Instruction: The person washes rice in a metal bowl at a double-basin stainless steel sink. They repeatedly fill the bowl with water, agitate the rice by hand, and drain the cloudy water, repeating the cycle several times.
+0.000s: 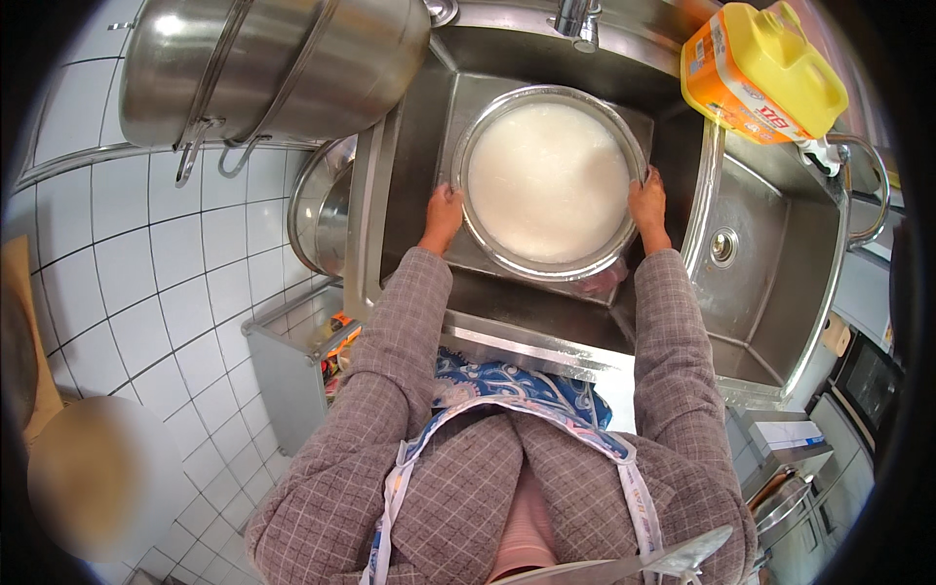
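Note:
A round stainless steel basin (pixel 552 272) full of cloudy white liquid (pixel 548 183) stands in the large steel sink compartment (pixel 504 292). My left hand (pixel 443 212) grips its rim on the left side, with the fingers mostly hidden behind the edge. On the opposite side my right hand (pixel 648 201) holds the rim, thumb on top. What lies under the liquid's surface cannot be seen. Below the basin's right front, a pinkish blurred patch (pixel 607 278) shows against the sink floor.
A steel faucet (pixel 578 25) is mounted behind the basin. A yellow jug (pixel 768 73) with an orange label stands at the right rear. The smaller sink compartment (pixel 760 241) has a drain. At left are a big steel pot (pixel 270 73) and a grey rack (pixel 289 380).

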